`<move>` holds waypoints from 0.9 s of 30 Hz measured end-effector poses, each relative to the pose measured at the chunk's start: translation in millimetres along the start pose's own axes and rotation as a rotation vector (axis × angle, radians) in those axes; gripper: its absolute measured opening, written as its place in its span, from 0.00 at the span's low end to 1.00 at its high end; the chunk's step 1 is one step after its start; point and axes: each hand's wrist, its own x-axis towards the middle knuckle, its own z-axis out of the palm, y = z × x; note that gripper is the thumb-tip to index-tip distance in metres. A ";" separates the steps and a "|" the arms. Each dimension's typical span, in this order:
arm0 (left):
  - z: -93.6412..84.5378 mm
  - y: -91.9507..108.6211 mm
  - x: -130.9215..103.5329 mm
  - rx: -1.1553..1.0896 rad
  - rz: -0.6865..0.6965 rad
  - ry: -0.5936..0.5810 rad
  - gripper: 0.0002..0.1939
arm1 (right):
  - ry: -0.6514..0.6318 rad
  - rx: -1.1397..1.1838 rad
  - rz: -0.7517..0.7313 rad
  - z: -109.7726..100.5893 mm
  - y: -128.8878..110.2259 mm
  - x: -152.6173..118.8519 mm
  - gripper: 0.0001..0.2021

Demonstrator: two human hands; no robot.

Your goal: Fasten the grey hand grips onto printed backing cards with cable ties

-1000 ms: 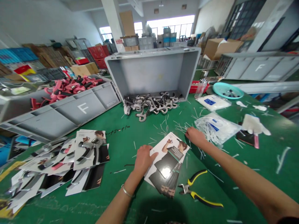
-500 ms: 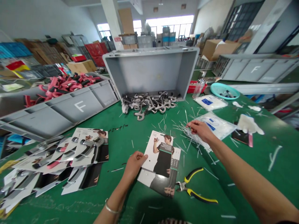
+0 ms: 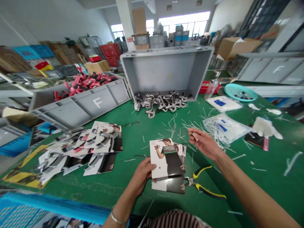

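Observation:
My left hand (image 3: 143, 173) grips the left edge of a printed packaging card (image 3: 174, 163), thumb on the front. Another card (image 3: 163, 185) lies partly beneath it. My right hand (image 3: 204, 144), up and to the right of the card, has its fingers closed on a thin white cable tie (image 3: 194, 136), only a short length of which shows. Cutting pliers (image 3: 193, 181) with yellow-and-black handles lie spread on the green table (image 3: 133, 139), beside the cards. Behind my right hand, white cable ties (image 3: 217, 133) spill from a clear plastic bag (image 3: 229, 126).
At left lie cards with tools attached (image 3: 104, 139). Behind them stands a grey crate (image 3: 95, 104) of pink-and-black tools. A tipped grey crate (image 3: 166, 69) spills grey-and-black tools (image 3: 161, 103). A turquoise dish (image 3: 239, 91) and a white glove (image 3: 266, 128) are at right.
My right hand has come away from the loose cable ties towards the card, with a tie in its fingers. My left hand has straightened the card. The view has swung left.

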 end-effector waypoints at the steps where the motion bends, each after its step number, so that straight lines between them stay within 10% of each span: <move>1: 2.6 1.7 -0.6 -0.033 0.017 -0.002 0.19 | 0.008 0.008 0.004 4.7 3.4 -4.9 0.19; 10: 25.6 13.6 34.8 0.069 0.175 0.060 0.18 | 0.278 0.042 -0.070 4.3 18.0 -14.6 0.13; 21: 4.9 27.5 -1.7 0.047 0.104 0.024 0.26 | 0.127 -0.368 -0.288 80.3 11.1 -43.8 0.07; 27: 4.8 25.5 1.7 0.058 0.110 0.022 0.27 | 0.081 -0.468 -0.260 84.5 23.9 -43.7 0.09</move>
